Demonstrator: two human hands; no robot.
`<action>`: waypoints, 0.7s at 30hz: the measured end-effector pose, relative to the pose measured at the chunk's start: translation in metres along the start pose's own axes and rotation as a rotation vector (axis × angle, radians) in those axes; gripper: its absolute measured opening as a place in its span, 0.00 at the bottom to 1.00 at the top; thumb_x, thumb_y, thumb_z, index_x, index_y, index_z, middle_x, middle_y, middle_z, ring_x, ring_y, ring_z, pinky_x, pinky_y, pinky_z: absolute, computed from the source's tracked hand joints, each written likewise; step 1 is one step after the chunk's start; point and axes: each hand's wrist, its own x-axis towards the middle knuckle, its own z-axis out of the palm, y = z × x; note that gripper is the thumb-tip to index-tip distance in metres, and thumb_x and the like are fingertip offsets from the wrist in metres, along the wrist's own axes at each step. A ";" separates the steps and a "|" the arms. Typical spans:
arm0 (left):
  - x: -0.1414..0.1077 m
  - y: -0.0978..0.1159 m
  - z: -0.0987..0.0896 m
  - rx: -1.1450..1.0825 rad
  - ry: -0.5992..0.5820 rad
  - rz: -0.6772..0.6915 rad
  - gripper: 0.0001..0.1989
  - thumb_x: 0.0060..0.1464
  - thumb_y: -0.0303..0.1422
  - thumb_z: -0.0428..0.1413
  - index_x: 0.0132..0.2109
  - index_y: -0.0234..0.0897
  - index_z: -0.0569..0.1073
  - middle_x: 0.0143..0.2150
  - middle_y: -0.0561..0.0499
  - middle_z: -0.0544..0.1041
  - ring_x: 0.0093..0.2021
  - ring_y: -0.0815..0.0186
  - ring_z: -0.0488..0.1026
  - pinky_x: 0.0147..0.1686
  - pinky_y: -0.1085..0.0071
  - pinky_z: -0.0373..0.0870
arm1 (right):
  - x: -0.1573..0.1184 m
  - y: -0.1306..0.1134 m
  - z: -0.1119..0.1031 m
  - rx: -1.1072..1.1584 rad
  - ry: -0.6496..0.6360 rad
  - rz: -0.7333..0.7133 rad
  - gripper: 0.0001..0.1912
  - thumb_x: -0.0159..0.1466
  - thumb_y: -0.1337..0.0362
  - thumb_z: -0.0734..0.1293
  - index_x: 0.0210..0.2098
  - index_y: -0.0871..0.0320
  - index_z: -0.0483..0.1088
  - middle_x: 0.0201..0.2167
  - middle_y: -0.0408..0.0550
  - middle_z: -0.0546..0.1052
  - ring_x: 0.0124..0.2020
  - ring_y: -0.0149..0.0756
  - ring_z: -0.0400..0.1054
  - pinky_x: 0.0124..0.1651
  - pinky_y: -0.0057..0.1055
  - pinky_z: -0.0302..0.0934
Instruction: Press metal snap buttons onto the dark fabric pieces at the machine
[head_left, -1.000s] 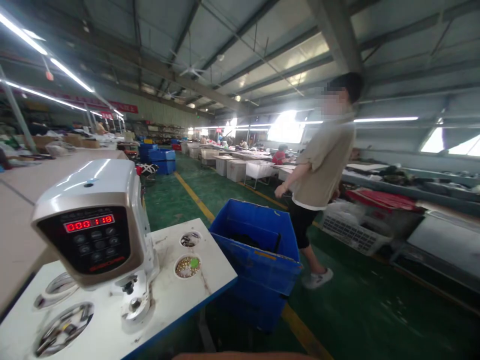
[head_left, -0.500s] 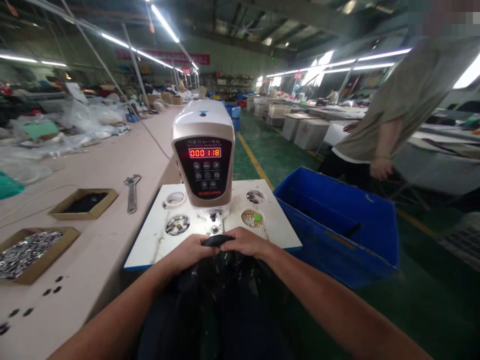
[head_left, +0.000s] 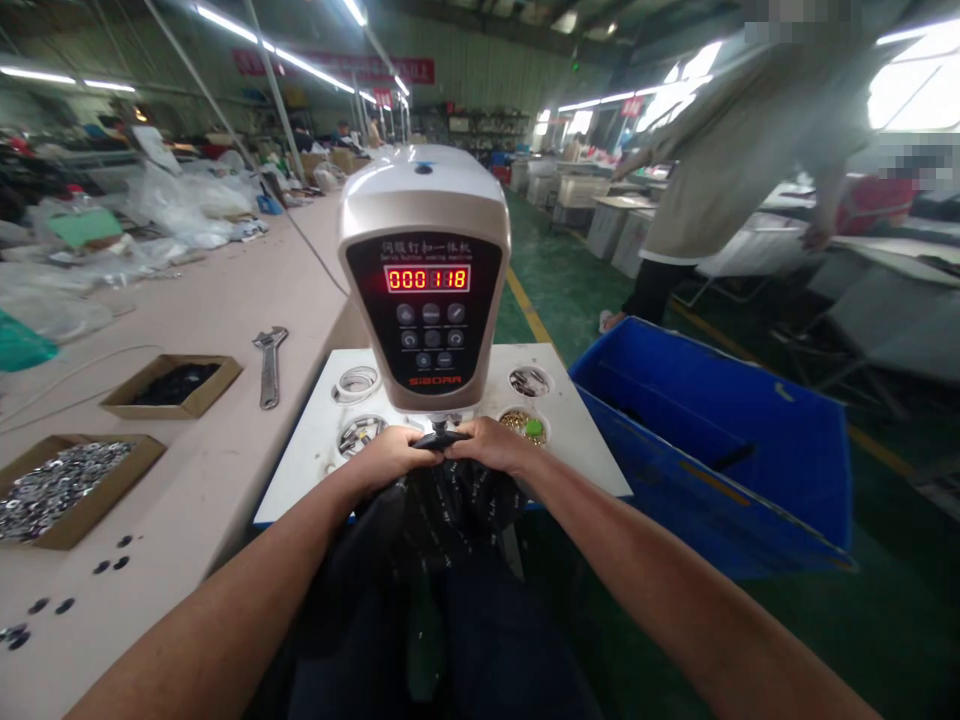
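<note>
Under the head of a white and gold machine (head_left: pixel 424 230) with a red "000118" display, dark fabric (head_left: pixel 457 500) is stretched between my two hands. My left hand (head_left: pixel 394 452) pinches its edge on the left, and my right hand (head_left: pixel 491 445) grips it on the right. The raised edge of the fabric touches or lies just beneath the machine's tip. The rest hangs down toward my lap. Around the hands, the white work plate (head_left: pixel 577 440) has round wells with metal parts; one (head_left: pixel 525 425) holds gold pieces and a green bit.
On the left table (head_left: pixel 217 300) lie an adjustable wrench (head_left: pixel 270 366), a box of dark pieces (head_left: pixel 171 386), a box of metal rings (head_left: pixel 75 490) and loose black discs. A blue bin (head_left: pixel 712 440) stands at right, with a person (head_left: pixel 697 190) behind it.
Both hands have moved forward with the fabric, closer under the machine head. The view has come nearer to the machine. The person at the right has shifted position behind the blue bin.
</note>
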 end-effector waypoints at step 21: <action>0.012 -0.009 -0.008 -0.100 -0.025 -0.043 0.20 0.42 0.48 0.64 0.34 0.35 0.81 0.30 0.52 0.78 0.35 0.58 0.72 0.36 0.68 0.65 | 0.021 0.007 -0.009 0.069 -0.035 0.097 0.11 0.52 0.58 0.72 0.30 0.60 0.77 0.26 0.43 0.76 0.29 0.34 0.68 0.33 0.27 0.58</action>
